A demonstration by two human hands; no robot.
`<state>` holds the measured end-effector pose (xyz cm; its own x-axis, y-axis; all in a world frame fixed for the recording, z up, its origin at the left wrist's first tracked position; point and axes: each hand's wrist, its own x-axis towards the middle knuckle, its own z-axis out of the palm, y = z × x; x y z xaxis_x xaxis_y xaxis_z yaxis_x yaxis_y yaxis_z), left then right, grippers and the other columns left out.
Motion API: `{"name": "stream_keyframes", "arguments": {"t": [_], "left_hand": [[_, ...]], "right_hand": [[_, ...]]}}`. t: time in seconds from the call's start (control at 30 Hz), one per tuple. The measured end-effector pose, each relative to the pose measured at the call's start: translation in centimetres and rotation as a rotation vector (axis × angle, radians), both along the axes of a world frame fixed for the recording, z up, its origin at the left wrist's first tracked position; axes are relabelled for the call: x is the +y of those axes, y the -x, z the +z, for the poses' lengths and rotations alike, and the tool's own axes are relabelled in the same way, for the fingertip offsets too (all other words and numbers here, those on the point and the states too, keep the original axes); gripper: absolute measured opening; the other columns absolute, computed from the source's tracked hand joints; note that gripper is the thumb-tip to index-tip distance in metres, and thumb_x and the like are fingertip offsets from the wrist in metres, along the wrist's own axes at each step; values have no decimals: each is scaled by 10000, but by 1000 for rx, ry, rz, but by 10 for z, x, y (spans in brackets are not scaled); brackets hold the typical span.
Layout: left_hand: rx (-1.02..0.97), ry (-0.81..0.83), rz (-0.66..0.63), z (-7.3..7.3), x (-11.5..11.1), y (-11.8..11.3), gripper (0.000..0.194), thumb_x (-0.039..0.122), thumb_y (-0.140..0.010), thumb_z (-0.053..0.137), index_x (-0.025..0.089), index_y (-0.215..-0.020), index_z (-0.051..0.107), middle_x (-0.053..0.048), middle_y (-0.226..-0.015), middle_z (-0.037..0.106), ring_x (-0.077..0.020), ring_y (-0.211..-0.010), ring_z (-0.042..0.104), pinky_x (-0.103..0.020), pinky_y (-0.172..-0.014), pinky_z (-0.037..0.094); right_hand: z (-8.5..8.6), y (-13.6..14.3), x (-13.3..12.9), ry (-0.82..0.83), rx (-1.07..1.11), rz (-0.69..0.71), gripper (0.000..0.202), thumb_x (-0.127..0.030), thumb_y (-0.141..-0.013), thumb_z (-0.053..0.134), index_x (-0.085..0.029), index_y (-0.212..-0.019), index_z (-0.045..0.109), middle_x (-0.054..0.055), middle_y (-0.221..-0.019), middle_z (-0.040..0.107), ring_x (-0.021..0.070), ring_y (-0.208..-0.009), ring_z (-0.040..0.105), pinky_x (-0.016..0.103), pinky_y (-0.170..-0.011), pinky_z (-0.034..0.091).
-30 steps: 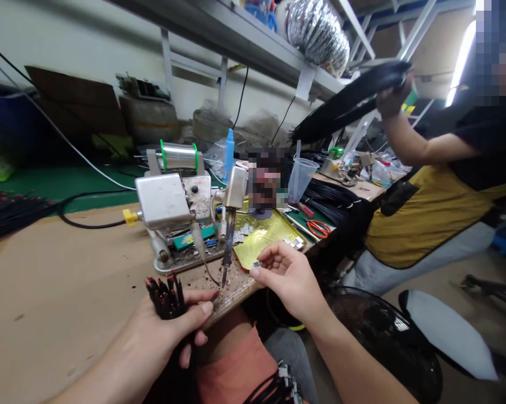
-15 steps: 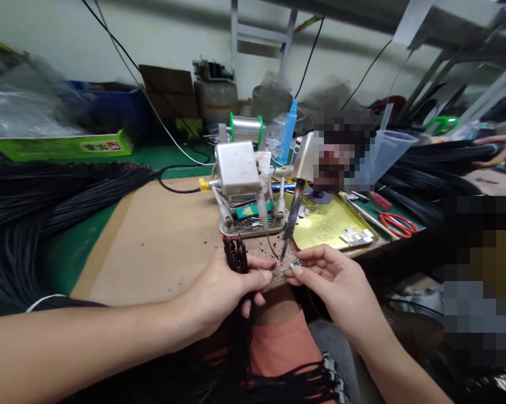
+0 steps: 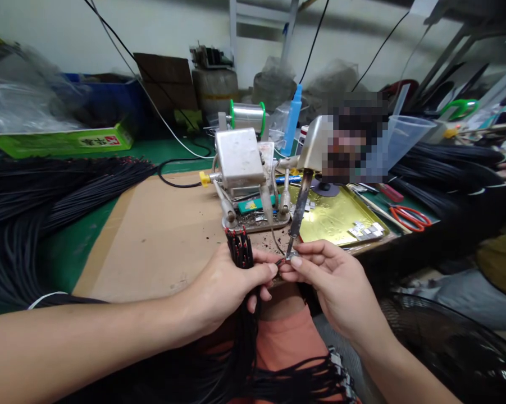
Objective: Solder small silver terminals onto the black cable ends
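Observation:
My left hand is closed around a bundle of black cables with red wire ends pointing up. Between its thumb and finger one cable end reaches toward the right. My right hand pinches a small silver metal connector, which meets that cable end. The tip of a soldering iron, fixed pointing down on a metal soldering stand, is at the connector; whether it touches cannot be made out. A thin solder feed tube ends close by. More cables with silver connectors lie across my lap.
A gold tray holds loose silver connectors. Orange-handled scissors lie to its right. A solder spool and a blue bottle stand behind. Black cable bundles cover the left side. A fan is at lower right.
My hands have come closer together, bringing the connector and cable end up to the iron's tip. The view has shifted slightly; the co-worker's hand at right has moved mostly out of view.

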<state>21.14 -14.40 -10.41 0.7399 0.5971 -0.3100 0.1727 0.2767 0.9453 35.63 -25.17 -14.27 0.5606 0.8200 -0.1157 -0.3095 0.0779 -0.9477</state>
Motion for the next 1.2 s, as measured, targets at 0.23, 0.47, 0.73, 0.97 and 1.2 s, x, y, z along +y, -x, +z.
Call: {"name": "stream_keyframes", "arguments": {"t": [0.23,0.47,0.73,0.97,1.2], "left_hand": [[-6,-19,-8,-1,1,-1,212,242,-747,750,84,-888,728,-36,-649,651,-114,-524,594,-153,-364,421],[8,14,6,-2,3,-2,235,220,-751,755,79,-933,706,-39,-675,667,-115,-531,609,-152,-362,436],[-12,-1,11,-1,4,-1,213,207,-751,739,80,-917,698,-41,-659,664,-115,-516,607,-150,-352,429],[-11,0,-7,-2,5,-1,232,206,-757,740,73,-941,694,-62,-716,695,-109,-524,612,-146,-360,438],[-4,-12,-15,1,5,-3,208,212,-761,748,86,-921,702,-39,-676,677,-107,-523,610,-143,-362,440]], "right_hand": [[-3,2,-1,-14,-17,-10,291,-272,-747,857,-171,-948,672,55,-804,780,202,-720,776,275,-705,645],[-3,2,0,-13,-26,4,274,-279,-759,850,-169,-942,679,62,-808,790,199,-740,779,268,-735,632],[-6,2,1,-32,-17,22,248,-274,-774,839,-183,-949,688,63,-828,794,211,-759,780,306,-759,633],[-5,1,0,-38,-24,18,247,-272,-779,836,-181,-961,694,63,-828,795,210,-765,781,299,-765,634],[-4,1,-1,-39,-20,8,256,-273,-776,839,-179,-967,697,65,-820,794,211,-760,780,299,-756,631]]}}
